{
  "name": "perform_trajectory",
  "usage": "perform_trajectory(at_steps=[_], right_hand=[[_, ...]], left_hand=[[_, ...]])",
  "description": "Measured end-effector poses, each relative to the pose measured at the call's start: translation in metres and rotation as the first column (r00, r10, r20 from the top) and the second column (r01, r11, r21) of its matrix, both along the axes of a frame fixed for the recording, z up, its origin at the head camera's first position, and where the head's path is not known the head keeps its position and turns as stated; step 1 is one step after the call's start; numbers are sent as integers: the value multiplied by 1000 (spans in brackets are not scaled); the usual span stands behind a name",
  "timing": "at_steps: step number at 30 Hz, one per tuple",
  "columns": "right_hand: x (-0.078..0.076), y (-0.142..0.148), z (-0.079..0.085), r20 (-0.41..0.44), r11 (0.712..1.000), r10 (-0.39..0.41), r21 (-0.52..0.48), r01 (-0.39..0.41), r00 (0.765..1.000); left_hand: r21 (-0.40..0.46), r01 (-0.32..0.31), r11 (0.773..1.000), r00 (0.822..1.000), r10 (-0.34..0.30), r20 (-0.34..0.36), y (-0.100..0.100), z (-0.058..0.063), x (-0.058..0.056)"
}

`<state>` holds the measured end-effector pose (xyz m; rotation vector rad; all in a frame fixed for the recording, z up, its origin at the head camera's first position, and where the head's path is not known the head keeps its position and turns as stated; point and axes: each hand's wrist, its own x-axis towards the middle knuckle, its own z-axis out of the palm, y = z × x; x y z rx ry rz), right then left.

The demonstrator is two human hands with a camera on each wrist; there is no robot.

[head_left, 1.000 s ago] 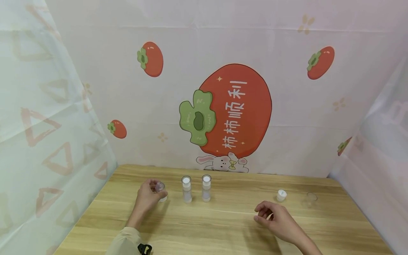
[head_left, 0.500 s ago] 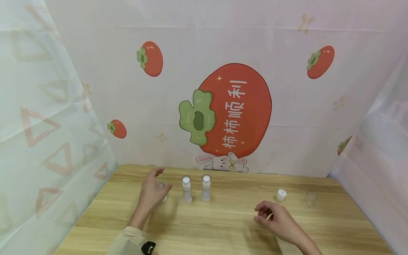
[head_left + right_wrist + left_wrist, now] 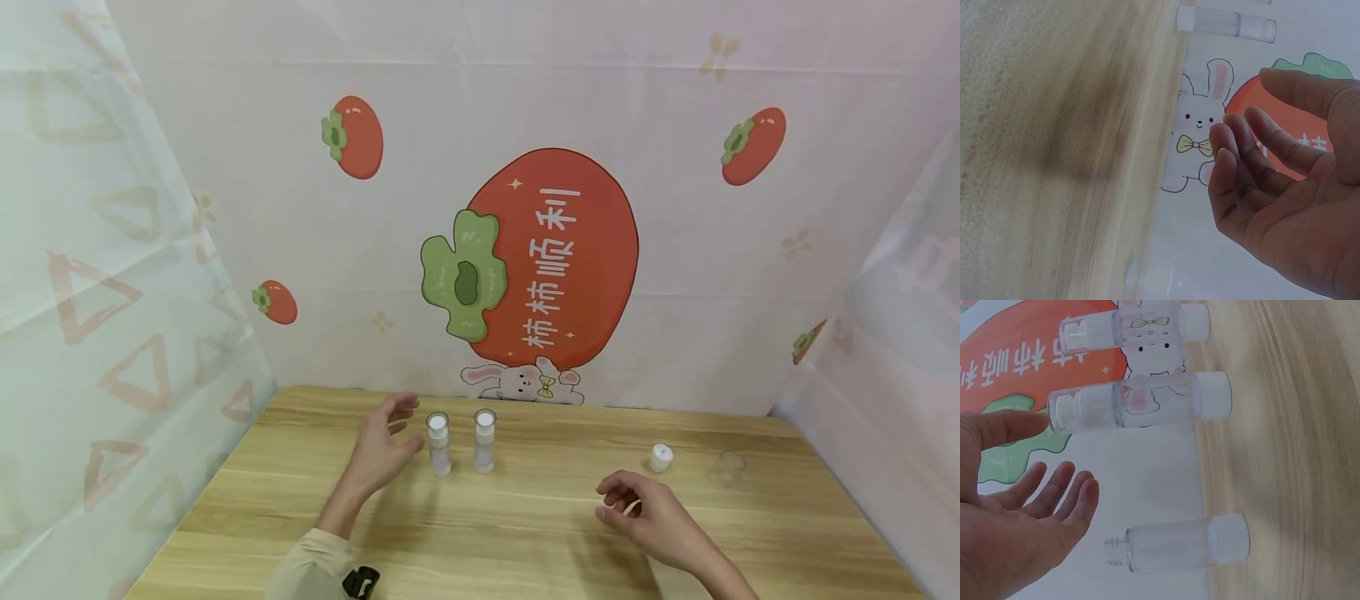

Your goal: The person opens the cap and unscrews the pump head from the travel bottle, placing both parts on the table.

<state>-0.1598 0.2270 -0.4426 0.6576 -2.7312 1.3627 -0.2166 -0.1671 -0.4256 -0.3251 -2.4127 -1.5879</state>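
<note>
Two clear pump bottles with white bases, a left one [image 3: 439, 450] and a right one [image 3: 485, 446], stand upright at the back, each with a white pump under a clear cap. My left hand [image 3: 384, 450] is just left of the left bottle, fingers spread around empty space, thumb tip by its capped top in the left wrist view. An open-necked clear bottle [image 3: 1169, 546] stands beside them there; in the head view my left hand hides it. My right hand [image 3: 651, 514] hangs over the table on the right, fingers loosely curled, holding nothing.
A white pump top [image 3: 661, 457] stands on the wooden table [image 3: 510, 533] beyond my right hand. Right of it is a clear cap [image 3: 729, 471], faint against the wood. A printed cloth wall [image 3: 690, 333] borders the table's back edge.
My left hand let go of the uncapped bottle, opened, and moved right to the left capped bottle. My right hand stayed in place.
</note>
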Motion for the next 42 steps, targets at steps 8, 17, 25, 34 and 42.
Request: perform_trajectory(at_steps=[8, 17, 25, 34, 42], right_hand=[[-1, 0, 0, 25, 1000, 16, -9, -16, 1000], [-2, 0, -1, 56, 1000, 31, -4, -31, 998], [-2, 0, -1, 57, 999, 42, -11, -42, 997], [-1, -1, 1, 60, 999, 50, -12, -50, 997], [-1, -3, 1, 70, 998, 62, -11, -61, 996]], left_hand=[[26, 43, 999, 994, -45, 102, 9, -9, -1], [-2, 49, 999, 977, -47, 209, 21, -19, -2], [-21, 37, 999, 967, -30, 253, 26, -27, -6], [-43, 1, 999, 976, 9, 220, 27, -31, -9], [-54, -25, 998, 976, 37, 216, 27, -33, -10]])
